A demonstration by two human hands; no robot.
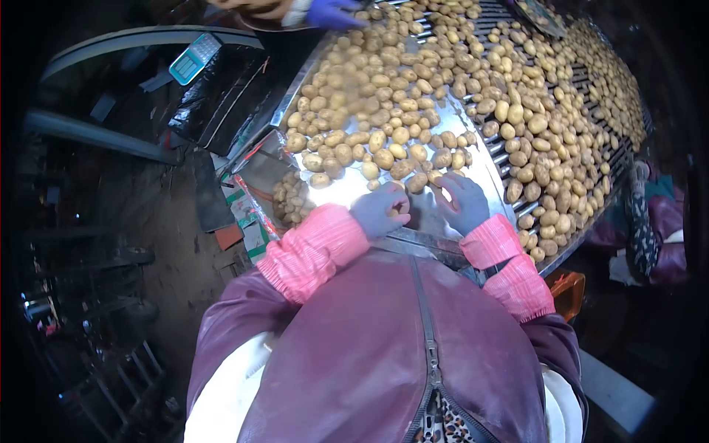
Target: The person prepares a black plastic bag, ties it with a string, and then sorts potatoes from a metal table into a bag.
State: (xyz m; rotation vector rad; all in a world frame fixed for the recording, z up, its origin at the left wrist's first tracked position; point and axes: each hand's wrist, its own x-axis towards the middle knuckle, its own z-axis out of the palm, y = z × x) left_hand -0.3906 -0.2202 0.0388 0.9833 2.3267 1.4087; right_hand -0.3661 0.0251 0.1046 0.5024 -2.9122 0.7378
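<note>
My left hand [380, 210], in a grey-blue glove, is over the near edge of the metal sorting surface [473, 148]. Its fingers are curled in, and what they hold, if anything, is hidden. Across a narrow gap is my right hand [464, 204], gloved the same way, with its thumb and forefinger apart and a bright gap between them. Its fingertips are beside the nearest potatoes [417, 182]. Loose potatoes [383, 158] are spread over the metal just beyond both hands. Pink sleeves cover both forearms.
Many potatoes [543, 173] lie on a roller conveyor [509, 164] at the right. More are in a chute [289, 198] at the left. Another person's purple-gloved hand [332, 13] is at the far edge. An orange crate [567, 294] stands low at the right.
</note>
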